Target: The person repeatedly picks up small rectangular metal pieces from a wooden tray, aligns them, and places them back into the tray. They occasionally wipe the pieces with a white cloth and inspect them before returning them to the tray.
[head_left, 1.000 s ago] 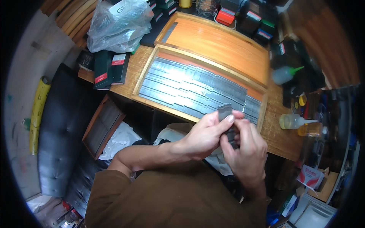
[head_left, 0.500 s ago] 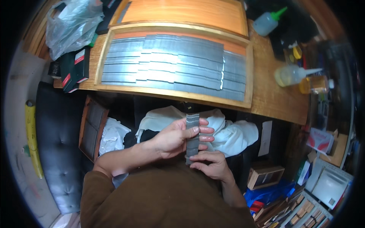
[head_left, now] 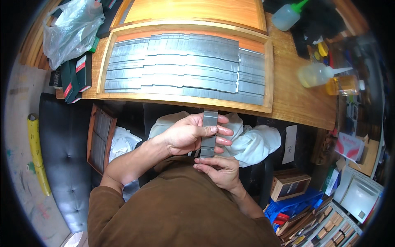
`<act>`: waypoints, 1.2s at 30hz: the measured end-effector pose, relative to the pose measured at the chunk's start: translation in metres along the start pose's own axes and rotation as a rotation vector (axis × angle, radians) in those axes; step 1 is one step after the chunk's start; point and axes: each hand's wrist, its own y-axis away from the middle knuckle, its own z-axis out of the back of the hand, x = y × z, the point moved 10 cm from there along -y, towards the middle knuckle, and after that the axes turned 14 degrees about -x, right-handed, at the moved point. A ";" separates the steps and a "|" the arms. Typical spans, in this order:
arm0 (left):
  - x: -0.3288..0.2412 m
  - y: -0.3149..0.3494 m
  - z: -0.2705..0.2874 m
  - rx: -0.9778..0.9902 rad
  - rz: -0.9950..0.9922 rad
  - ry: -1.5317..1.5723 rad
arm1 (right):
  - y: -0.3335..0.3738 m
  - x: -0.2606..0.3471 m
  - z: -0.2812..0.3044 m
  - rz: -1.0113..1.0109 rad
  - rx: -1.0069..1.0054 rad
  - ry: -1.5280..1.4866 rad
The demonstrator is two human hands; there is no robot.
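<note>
Grey stack of thin strips (head_left: 210, 118) is held in front of the bench (head_left: 300, 103), just below the wooden tray (head_left: 268, 74). On its left, the left hand (head_left: 185, 133) grips it, thumb across the face and fingers spread behind, probably to keep loose pieces aligned. On the right, the right hand (head_left: 222, 171) curls its fingers at the lower end, perhaps steadying it; whether they pinch it, I cannot tell.

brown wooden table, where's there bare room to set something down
Bare wood shows between the shallow wooden tray and the yellowish translucent squeeze bottle at right. The left end is crowded with black rectangular boxes and a crumpled clear plastic bag.
</note>
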 end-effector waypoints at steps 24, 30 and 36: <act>-0.002 0.057 0.029 -0.014 -0.315 0.132 | -0.080 0.063 -0.023 -0.194 0.299 -1.154; -0.004 0.055 0.031 -0.031 -0.361 0.063 | -0.081 0.060 -0.022 -0.241 0.274 -1.126; -0.007 0.056 0.033 -0.046 -0.430 -0.029 | -0.082 0.059 -0.024 -0.247 0.268 -1.107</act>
